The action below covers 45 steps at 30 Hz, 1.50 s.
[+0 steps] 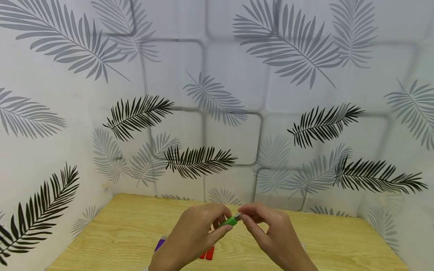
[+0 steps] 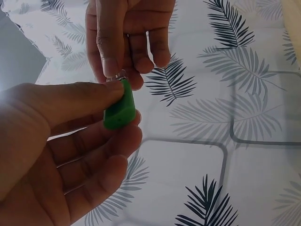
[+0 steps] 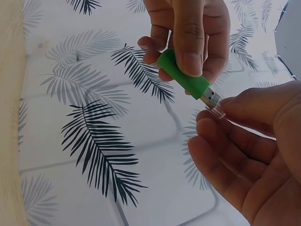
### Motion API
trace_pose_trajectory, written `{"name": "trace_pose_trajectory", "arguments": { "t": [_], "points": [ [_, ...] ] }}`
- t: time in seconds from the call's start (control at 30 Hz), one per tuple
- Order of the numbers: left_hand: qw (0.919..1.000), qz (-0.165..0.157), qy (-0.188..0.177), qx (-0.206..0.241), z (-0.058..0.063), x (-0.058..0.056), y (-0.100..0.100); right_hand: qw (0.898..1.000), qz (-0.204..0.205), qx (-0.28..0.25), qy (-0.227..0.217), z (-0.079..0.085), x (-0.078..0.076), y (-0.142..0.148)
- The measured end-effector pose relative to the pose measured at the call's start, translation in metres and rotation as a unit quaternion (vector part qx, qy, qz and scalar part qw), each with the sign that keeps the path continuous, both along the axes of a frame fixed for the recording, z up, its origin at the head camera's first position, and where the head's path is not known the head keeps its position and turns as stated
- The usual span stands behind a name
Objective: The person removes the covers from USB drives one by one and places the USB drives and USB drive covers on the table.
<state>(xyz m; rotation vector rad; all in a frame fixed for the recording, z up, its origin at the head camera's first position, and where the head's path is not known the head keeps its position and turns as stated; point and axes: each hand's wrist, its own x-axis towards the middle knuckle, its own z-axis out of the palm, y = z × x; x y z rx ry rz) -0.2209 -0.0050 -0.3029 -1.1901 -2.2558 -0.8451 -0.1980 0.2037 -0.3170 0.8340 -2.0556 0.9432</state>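
Observation:
My left hand [image 1: 196,233] pinches a green USB flash drive [image 1: 229,222] between thumb and fingers. Its metal plug [image 3: 210,97] points toward my right hand [image 1: 276,231]. In the right wrist view, thumb and index finger of the right hand pinch a small clear plastic cap [image 3: 216,111] at the plug's tip. The cap appears to sit partly over the plug. Seen from the left wrist, the thumb covers part of the green body, and the right fingers hang close above it. Both hands are raised over the table.
On the wooden table [image 1: 129,226] lie a purple USB drive [image 1: 159,244] and two red pieces [image 1: 210,253], partly hidden behind the left hand and forearm. A pale object [image 1: 303,246] shows beside the right wrist. Leaf-patterned sheeting [image 1: 234,135] surrounds the table's back and sides.

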Motion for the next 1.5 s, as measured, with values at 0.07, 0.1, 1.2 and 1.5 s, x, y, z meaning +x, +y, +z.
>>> {"name": "trace_pose_trajectory", "arguments": {
  "t": [0.07,0.1,1.2,1.5],
  "points": [
    [1.0000,-0.001,-0.005,0.000,0.000,0.000,0.000,1.000,-0.004,0.004,0.007,0.000,0.000,0.000],
    [1.0000,-0.002,-0.009,0.000,0.000,0.000,0.000,1.000,-0.006,0.005,0.009,0.000,0.000,0.000],
    [0.9871,0.151,-0.054,0.004,-0.008,-0.022,-0.024,0.984,-0.174,-0.015,-0.040,0.000,-0.010,0.075],
    [0.9824,0.175,-0.066,0.001,-0.008,-0.025,-0.033,0.952,-0.246,0.011,-0.180,-0.018,-0.013,0.123]
  ]
}}
